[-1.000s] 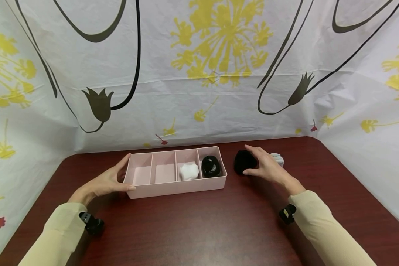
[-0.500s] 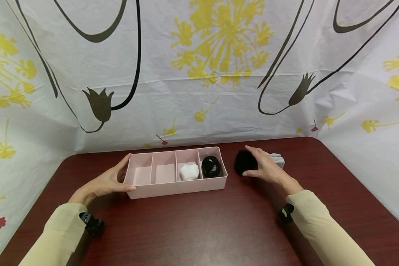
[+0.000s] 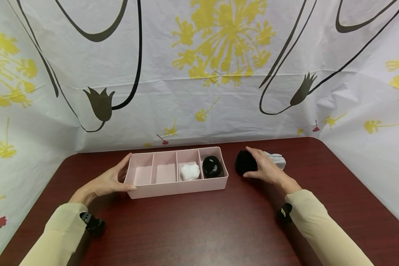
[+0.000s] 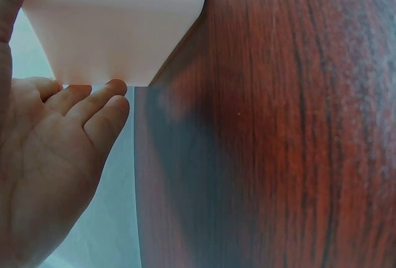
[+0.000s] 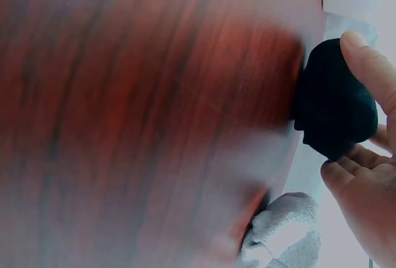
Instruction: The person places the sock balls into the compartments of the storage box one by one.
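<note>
Barely anything differs from a second ago: right hand (image 3: 267, 166), fingers and thumb curled round the sides of one black bundle (image 3: 245, 162), stays in place; the bundle sits at the same spot on the bench (image 3: 186, 229), just right of the tray. Meaning, by judgement: the grip is taken, the carry not begun. Bundle: matte, soft-looking, rounded, its edge uneven with small folds in the right wrist view; no lift can be made out. Left hand (image 3: 104, 181): thumb on the near wall, fingers at the far corner, holding the left end of one pale pink tray (image 3: 173, 190), four compartments in a row. Third from left: one white bundle (image 3: 190, 172), crumpled. Rightmost: one glossy black item (image 3: 211, 167), round. Beyond the right hand: one grey bundle (image 3: 276, 160), partly hidden. Behind the bench: one flower-printed sheet (image 3: 226, 123).
</note>
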A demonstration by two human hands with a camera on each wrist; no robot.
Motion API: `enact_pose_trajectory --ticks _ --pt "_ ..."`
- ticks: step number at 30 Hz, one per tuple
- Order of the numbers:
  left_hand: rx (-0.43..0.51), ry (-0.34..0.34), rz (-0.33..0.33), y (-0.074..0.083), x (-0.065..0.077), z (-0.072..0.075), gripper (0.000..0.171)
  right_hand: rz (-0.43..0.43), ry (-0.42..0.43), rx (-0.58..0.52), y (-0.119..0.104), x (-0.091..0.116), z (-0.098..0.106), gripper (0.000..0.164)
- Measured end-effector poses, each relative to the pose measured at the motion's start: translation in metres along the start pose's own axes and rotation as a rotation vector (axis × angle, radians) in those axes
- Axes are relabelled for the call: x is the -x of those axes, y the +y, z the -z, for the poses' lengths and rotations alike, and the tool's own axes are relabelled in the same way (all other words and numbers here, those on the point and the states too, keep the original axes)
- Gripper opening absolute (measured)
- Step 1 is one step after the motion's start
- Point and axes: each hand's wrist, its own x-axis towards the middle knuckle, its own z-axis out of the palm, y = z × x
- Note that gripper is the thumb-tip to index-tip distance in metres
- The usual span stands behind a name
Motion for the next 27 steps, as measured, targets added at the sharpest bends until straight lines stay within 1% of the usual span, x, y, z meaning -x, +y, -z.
enact_pose_trajectory --ticks 7,13,19,27 --pt "-0.002 0.002 0.004 -0.0007 -0.0002 0.0002 0.113 0.014 0.009 0.035 0.0011 -0.0007 -0.0023 0.090" --pt "-0.015 0.007 -0.007 0.0002 0.0002 0.0007 0.112 0.003 0.010 0.052 0.0008 -0.0014 -0.0034 0.089" --pt "-0.005 0.003 -0.011 -0.0004 -0.0005 0.0005 0.112 -0.003 0.014 0.066 -0.0008 -0.0016 -0.0028 0.084" --pt "-0.008 0.006 0.023 -0.0019 -0.0011 0.0004 0.112 0.007 0.050 0.064 -0.0004 -0.0014 -0.0054 0.079"
